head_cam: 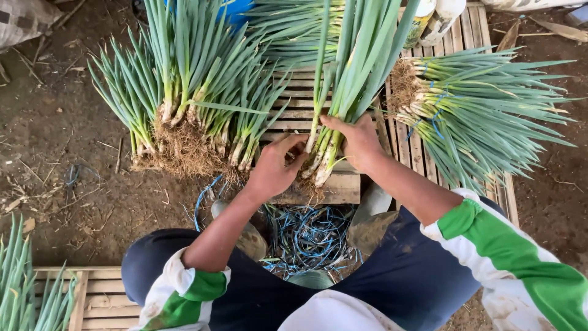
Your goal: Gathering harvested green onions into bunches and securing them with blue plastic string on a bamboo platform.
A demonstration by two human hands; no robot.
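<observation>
Left hand (272, 171) and right hand (358, 144) grip green onion bunch (349, 79)

sleeves: white with green panels, pushed up above the elbows; forearms bare
left sleeve (184, 294): green patch by the cuff, white band around it, some dirt smudges
right sleeve (508, 270): broad green panel edged with a white stripe, white soiled near the lower edge
trousers (422, 270): dark navy, plain, earth marks on the right knee
boots (373, 214): rubber, mud-caked, just beside the trouser knees
hands: bare, no gloves, no rings or watch visible
</observation>
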